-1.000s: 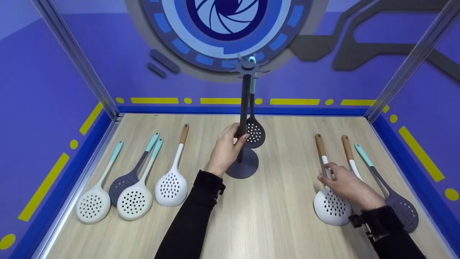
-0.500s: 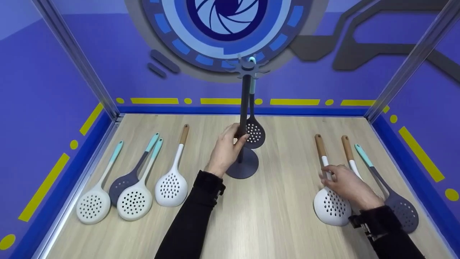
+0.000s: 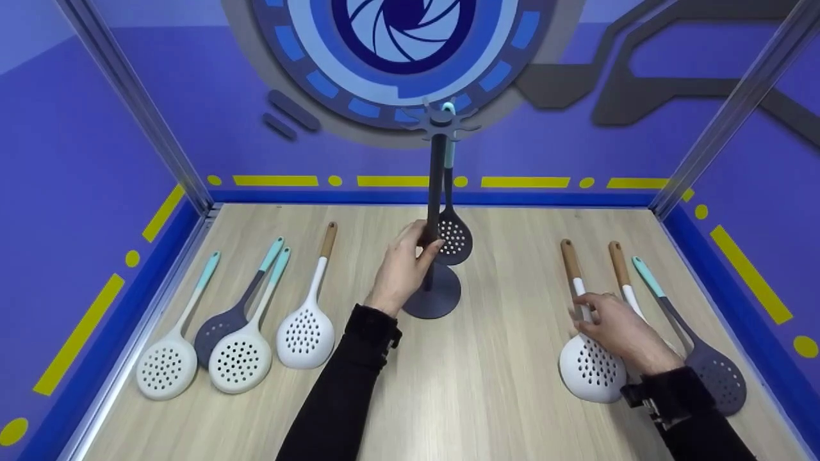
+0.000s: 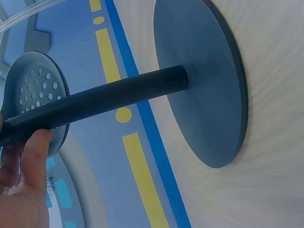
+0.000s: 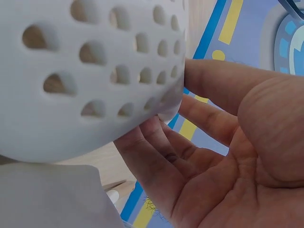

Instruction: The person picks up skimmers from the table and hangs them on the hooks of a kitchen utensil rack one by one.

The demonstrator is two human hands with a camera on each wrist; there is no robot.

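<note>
My left hand grips the post of a dark utensil stand, fingers and thumb curled around it. In the left wrist view, the stand's round base rests on the wood table. A dark skimmer with a mint handle hangs from the stand's hooked top. At the right, my right hand pinches the neck of a white skimmer with a brown handle, which lies on the table. The right wrist view has its perforated head up close, thumb and fingertips at the neck.
Right of that hand lie another brown-handled utensil, its lower part hidden, and a dark skimmer. On the left are a white brown-handled skimmer, two cream skimmers and another dark skimmer. Printed panels enclose the table.
My right thumb and index finger have shifted slightly at the white skimmer's neck. The left hand and the stand stay where they were.
</note>
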